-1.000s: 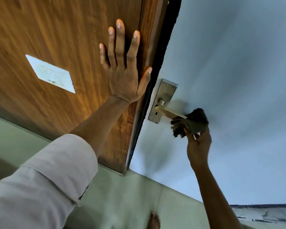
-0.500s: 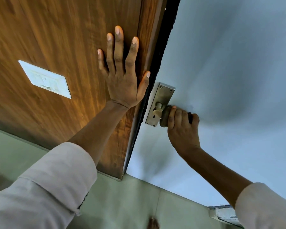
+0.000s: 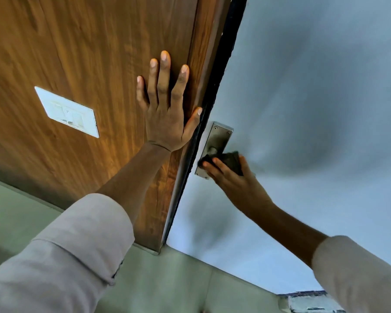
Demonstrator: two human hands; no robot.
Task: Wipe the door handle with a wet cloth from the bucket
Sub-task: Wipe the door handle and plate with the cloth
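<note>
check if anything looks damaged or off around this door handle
Mostly fine. The metal backplate sits straight with its screws in. One oddity: the black strip along the door edge looks ragged. The right hand presses the dark cloth on the handle; the left hand lies flat on the wooden panel.

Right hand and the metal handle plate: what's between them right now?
In the head view, a dark cloth lies between the right hand and the metal handle plate, pressed over the plate's lower part; the lever is hidden beneath it.

Switch plate [image 3: 67,111] left of left hand [image 3: 167,118]; handle plate [image 3: 215,145] right.
</note>
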